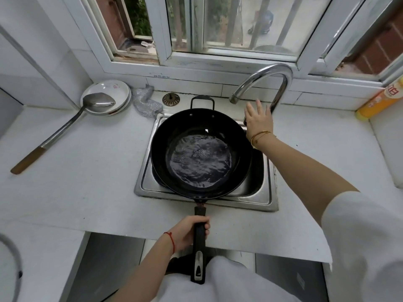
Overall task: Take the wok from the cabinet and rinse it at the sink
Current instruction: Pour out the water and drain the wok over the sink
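Note:
A black wok (174, 136) sits over the steel sink (267, 199), with a pool of rippling water in its bottom. My left hand (189, 232) grips its long black handle, which reaches back over the counter's front edge. A small loop handle sticks up at the wok's far rim. My right hand (258, 118) is stretched out with straight, spread fingers next to the base of the curved chrome faucet (261, 78). No water stream shows at the spout, which ends above the wok's far right rim.
A metal spatula (65, 127) with a wooden grip lies on the left counter, its blade resting in a stack of white plates (122, 88). A steel scourer (145, 101) and a sink strainer (171, 99) lie behind the sink. An orange bottle (379, 99) stands at the far right.

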The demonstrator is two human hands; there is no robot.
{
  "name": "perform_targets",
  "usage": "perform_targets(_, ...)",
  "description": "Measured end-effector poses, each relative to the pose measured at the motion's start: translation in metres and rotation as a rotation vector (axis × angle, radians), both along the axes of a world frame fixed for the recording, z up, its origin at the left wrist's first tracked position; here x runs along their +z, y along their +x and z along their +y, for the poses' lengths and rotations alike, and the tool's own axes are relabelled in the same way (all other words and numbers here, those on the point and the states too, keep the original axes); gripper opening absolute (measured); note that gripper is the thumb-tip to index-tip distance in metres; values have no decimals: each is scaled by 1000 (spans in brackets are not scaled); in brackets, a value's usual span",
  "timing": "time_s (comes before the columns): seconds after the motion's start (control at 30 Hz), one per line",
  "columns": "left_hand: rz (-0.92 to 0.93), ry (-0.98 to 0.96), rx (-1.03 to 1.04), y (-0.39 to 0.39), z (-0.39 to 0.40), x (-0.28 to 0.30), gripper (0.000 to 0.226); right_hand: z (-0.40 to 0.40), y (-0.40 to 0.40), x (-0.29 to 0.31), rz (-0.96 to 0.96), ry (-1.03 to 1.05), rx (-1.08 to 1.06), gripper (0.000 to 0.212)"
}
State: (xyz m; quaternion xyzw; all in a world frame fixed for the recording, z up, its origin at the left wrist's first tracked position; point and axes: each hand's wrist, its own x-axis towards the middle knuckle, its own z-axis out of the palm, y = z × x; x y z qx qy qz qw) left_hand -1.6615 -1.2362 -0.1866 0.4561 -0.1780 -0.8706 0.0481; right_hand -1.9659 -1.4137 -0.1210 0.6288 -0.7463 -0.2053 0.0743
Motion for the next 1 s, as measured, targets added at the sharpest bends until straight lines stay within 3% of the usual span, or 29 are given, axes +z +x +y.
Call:
perform_targets(0.1, -13, -24, 10, 1, 1, -1, 7, 3, 6, 0, -155, -40, -66, 75)
perform_targets(0.2, -44, -64, 44, 1, 2, -2, 8, 26, 14, 0, -358, -210, -30, 70)
perform_targets(0.33, -64, -123, 77, 1, 4, -2, 15, 75, 41, 5, -740, -413, -134, 34)
perform_targets(0.4, -82, -165, 77, 2, 6, -2, 20, 103, 60, 12, -881, -341, -288, 21)
perform_targets(0.5, -77, -181, 106, 1, 8, -3, 26, 148, 94, 17, -977, -56, -377, 31)
perform_targets(0.63, -104, -172, 170, -1, 10, -6, 28, 194, 129, 7, -1066, 368, -411, 27)
perform_targets(0.73, -182, -205, 105, 2, 12, -5, 33, 215, 146, -4, -1212, 556, -532, 45)
perform_targets(0.87, -202, -215, 35, 3, 11, -2, 36, 233, 174, -16, -1409, 582, -665, 27)
perform_targets(1.0, -162, -163, 23, -1, 10, 6, 32, 240, 202, -33, -1538, 330, -811, 34)
